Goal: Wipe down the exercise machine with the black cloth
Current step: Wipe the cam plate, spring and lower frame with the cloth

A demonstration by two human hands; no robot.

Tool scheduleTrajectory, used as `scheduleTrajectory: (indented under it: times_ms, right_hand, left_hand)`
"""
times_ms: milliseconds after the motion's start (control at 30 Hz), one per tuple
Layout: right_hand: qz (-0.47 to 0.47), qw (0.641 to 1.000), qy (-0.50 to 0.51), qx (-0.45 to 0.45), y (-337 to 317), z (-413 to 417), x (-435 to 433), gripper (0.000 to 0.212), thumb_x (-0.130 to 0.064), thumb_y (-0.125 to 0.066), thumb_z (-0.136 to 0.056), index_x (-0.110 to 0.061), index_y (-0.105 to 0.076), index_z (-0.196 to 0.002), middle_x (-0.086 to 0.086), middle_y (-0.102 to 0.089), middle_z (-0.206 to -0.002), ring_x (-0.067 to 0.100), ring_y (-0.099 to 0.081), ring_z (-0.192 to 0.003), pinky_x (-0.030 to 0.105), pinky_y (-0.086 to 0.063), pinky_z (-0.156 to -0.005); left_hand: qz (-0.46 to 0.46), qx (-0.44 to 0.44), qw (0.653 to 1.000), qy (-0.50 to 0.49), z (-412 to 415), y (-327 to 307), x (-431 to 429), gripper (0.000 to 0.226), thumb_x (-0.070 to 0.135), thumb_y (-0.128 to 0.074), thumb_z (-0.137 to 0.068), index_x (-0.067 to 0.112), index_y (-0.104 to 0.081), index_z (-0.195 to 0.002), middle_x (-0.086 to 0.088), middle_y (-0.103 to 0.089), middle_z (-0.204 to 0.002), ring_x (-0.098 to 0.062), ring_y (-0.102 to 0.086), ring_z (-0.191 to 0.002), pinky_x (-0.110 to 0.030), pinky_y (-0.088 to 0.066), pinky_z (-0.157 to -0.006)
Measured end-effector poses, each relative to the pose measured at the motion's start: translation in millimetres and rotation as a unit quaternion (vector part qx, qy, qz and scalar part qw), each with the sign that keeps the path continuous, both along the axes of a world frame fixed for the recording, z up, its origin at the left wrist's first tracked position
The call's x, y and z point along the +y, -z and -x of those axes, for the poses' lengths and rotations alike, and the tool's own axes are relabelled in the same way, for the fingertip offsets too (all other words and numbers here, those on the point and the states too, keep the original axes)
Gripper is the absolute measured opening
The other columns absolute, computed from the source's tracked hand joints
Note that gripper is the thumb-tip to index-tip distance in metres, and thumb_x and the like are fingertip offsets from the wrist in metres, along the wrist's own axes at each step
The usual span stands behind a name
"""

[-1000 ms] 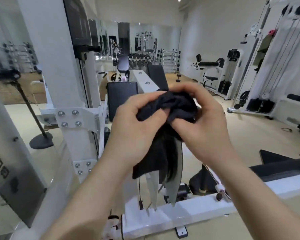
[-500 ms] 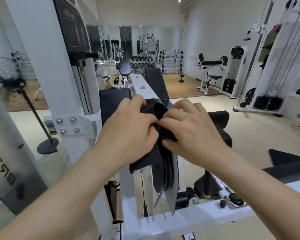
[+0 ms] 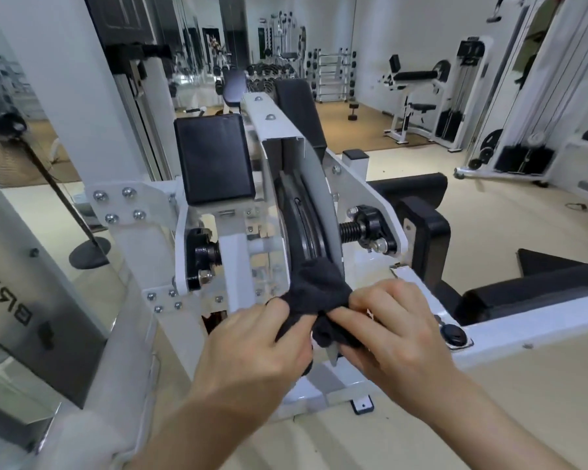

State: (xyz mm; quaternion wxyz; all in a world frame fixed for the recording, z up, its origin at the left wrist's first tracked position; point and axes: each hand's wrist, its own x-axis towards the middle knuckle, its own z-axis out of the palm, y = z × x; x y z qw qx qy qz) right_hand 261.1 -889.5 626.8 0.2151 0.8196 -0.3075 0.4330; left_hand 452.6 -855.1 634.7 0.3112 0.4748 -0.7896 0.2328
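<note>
The white exercise machine (image 3: 286, 137) fills the middle of the view, with a black pulley wheel (image 3: 301, 218) set between two white side plates. The black cloth (image 3: 314, 290) is bunched over the lower edge of the wheel and plates. My left hand (image 3: 252, 347) grips the cloth from the left, fingers curled over it. My right hand (image 3: 391, 334) holds it from the right, thumb and fingers pinching the fabric. Part of the cloth is hidden under both hands.
A black pad (image 3: 214, 161) sits left of the wheel, and a black knob (image 3: 367, 228) on a threaded bolt sticks out on the right. A white upright (image 3: 65, 96) stands close on the left. Other gym machines (image 3: 418, 93) line the far wall.
Both hands carried the cloth down from chest height to the lower edge of the pulley wheel. The upper wheel and white frame, earlier hidden by my hands, now show.
</note>
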Motion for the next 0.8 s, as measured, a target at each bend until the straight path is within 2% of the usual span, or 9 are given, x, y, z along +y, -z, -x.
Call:
scheduleTrajectory:
  times_ms: [200,267,300,400,467,567,600,700,800]
  right_hand:
    - [-0.121,0.991,0.020,-0.049,67,-6,20,0.015,-0.012,-0.065,-0.081,-0.011,-0.071,-0.095,0.001,-0.049,-0.086,0.021,-0.046,-0.070,0.032,-0.044,-0.059]
    - [-0.214,0.970,0.010,-0.119,64,-12,31,0.020,-0.019,-0.063,-0.079,-0.017,-0.071,-0.097,0.000,-0.050,-0.086,0.017,-0.051,-0.070,0.029,-0.047,-0.058]
    - [-0.291,0.935,-0.009,-0.202,56,-16,37,0.018,-0.024,-0.063,-0.080,-0.022,-0.072,-0.096,-0.002,-0.052,-0.086,0.014,-0.054,-0.071,0.026,-0.048,-0.059]
    - [-0.469,0.770,-0.055,-0.429,46,-27,43,0.013,-0.032,-0.070,-0.084,-0.024,-0.076,-0.076,-0.005,-0.061,-0.082,0.010,-0.063,-0.075,0.032,-0.054,-0.065]
    - [-0.489,0.742,-0.020,-0.458,50,-36,45,0.021,-0.027,-0.070,-0.088,-0.020,-0.075,-0.069,0.000,-0.064,-0.081,0.012,-0.064,-0.079,0.040,-0.056,-0.072]
    - [-0.507,0.722,0.000,-0.471,46,-53,55,0.024,-0.021,-0.064,-0.091,-0.019,-0.071,-0.068,0.000,-0.061,-0.088,0.002,-0.059,-0.076,0.018,-0.047,-0.068]
    - [-0.515,0.726,0.013,-0.455,45,-57,58,0.024,-0.023,-0.061,-0.092,-0.022,-0.068,-0.069,-0.004,-0.057,-0.090,0.002,-0.057,-0.075,0.016,-0.045,-0.065]
    - [-0.484,0.830,0.125,-0.246,56,-61,61,0.019,-0.031,-0.049,-0.091,-0.027,-0.049,-0.072,-0.009,-0.040,-0.088,0.009,-0.048,-0.077,0.024,-0.042,-0.063]
    - [-0.424,0.876,0.194,-0.120,64,-60,58,0.019,-0.034,-0.039,-0.086,-0.022,-0.042,-0.071,-0.006,-0.034,-0.079,0.019,-0.041,-0.067,0.033,-0.036,-0.058]
  left_hand:
    - [-0.002,0.067,0.998,-0.011,15,45,13,0.031,0.029,-0.047,-0.094,0.020,-0.076,-0.086,-0.001,-0.056,-0.069,-0.019,-0.044,-0.049,-0.028,-0.041,-0.046]
    - [0.015,0.082,0.997,-0.001,14,45,16,0.020,0.027,-0.052,-0.094,0.022,-0.071,-0.090,0.001,-0.056,-0.070,-0.018,-0.047,-0.050,-0.027,-0.043,-0.044]
    - [0.030,0.091,0.995,0.008,12,43,16,0.009,0.024,-0.058,-0.092,0.023,-0.067,-0.095,0.002,-0.058,-0.073,-0.017,-0.051,-0.052,-0.027,-0.045,-0.044]
    - [0.021,0.205,0.978,0.037,9,43,13,0.023,0.018,-0.070,-0.083,0.021,-0.055,-0.100,0.004,-0.062,-0.082,-0.009,-0.058,-0.068,-0.020,-0.050,-0.061]
    - [-0.030,0.324,0.944,0.048,10,51,10,0.030,0.012,-0.075,-0.074,0.019,-0.056,-0.095,0.007,-0.060,-0.084,-0.003,-0.056,-0.075,-0.009,-0.045,-0.071]
    - [-0.067,0.366,0.927,0.039,18,71,5,0.039,-0.008,-0.082,-0.061,0.014,-0.058,-0.083,0.007,-0.056,-0.081,-0.003,-0.053,-0.075,-0.011,-0.043,-0.068]
    - [-0.089,0.395,0.914,0.029,21,73,5,0.044,-0.011,-0.080,-0.059,0.018,-0.055,-0.080,0.008,-0.054,-0.080,-0.002,-0.052,-0.074,-0.009,-0.040,-0.066]
    - [-0.187,0.473,0.861,-0.026,33,77,6,0.048,-0.011,-0.072,-0.058,0.025,-0.044,-0.069,0.011,-0.048,-0.070,-0.004,-0.044,-0.065,-0.011,-0.034,-0.057]
    - [-0.243,0.497,0.831,-0.061,37,85,6,0.037,0.001,-0.069,-0.068,0.022,-0.039,-0.065,0.012,-0.045,-0.064,-0.007,-0.034,-0.057,-0.018,-0.030,-0.051]
